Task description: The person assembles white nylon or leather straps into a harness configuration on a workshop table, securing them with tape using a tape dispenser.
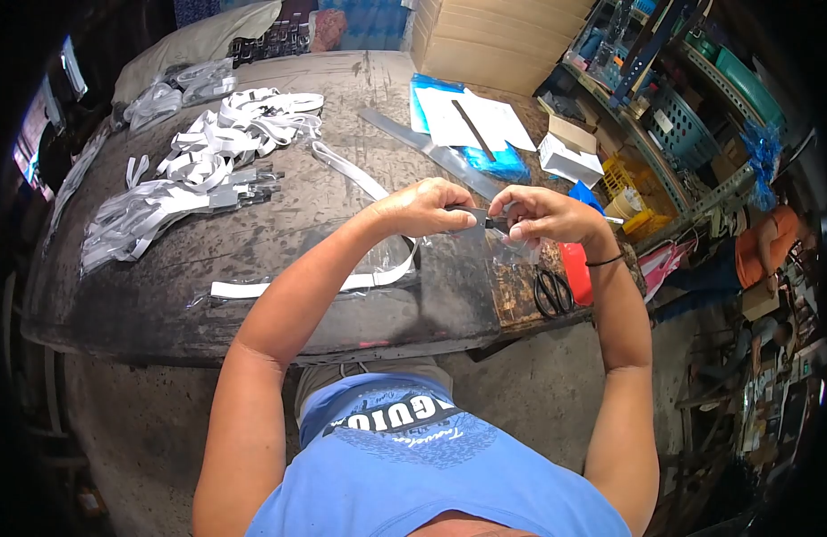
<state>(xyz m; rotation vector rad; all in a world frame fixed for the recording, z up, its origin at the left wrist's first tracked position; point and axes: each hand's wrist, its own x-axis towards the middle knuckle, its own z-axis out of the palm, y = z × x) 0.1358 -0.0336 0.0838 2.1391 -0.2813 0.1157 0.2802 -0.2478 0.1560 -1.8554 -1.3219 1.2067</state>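
Note:
My left hand [427, 208] pinches a small dark buckle-like piece [472, 212] over the right part of the table. Close beside it, my right hand [543, 217] has its fingers closed on the other side of that piece, with some clear plastic hanging below. A white strap [378, 276] curves on the table under my left forearm, partly hidden by it. Further left lie a tangled heap of white straps [217, 139] and a bundle of straps in clear plastic [145, 215].
Black scissors [553, 294] and a red object [575, 273] lie near my right forearm. Beyond are white sheets [485, 121], an open white box [570, 152] and a large cardboard box [494, 45]. Shelves stand at right, with a person in orange [767, 246] below them.

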